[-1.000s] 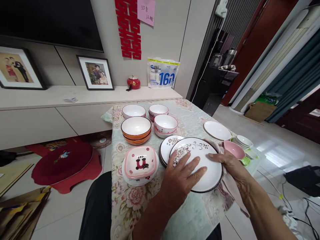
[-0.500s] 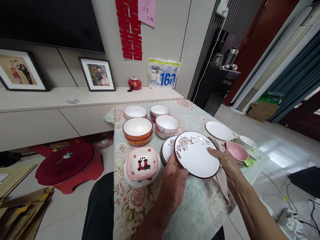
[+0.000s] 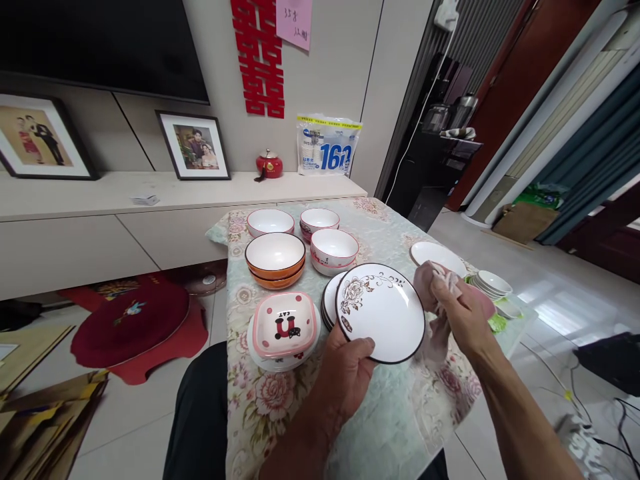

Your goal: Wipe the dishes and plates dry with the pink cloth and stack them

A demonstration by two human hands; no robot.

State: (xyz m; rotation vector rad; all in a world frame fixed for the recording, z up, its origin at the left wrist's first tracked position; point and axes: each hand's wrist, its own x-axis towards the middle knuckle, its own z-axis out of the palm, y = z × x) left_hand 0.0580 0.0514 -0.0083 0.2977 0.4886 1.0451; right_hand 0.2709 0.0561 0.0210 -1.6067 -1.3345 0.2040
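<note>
My left hand grips the near left rim of a white plate with a dark edge and a brown flower pattern, its thumb lying on the face. The plate is tilted toward me above the table. Just right of it, my right hand is closed on a greyish-pink cloth, which hangs down beside the plate's rim, apart from its face. Behind the held plate, partly covered by it, a stack of similar plates rests on the table. A pink-rimmed cat dish sits on other dishes left of my left hand.
Orange bowls and white bowls with red rims stand toward the back of the flowered tablecloth. At right are a white oval plate, a pink bowl and small stacked dishes. A red stool stands left.
My right hand has let go of the plate's right edge and moved up and right with the cloth bunched in it. The plate has shifted slightly left in my left hand.
</note>
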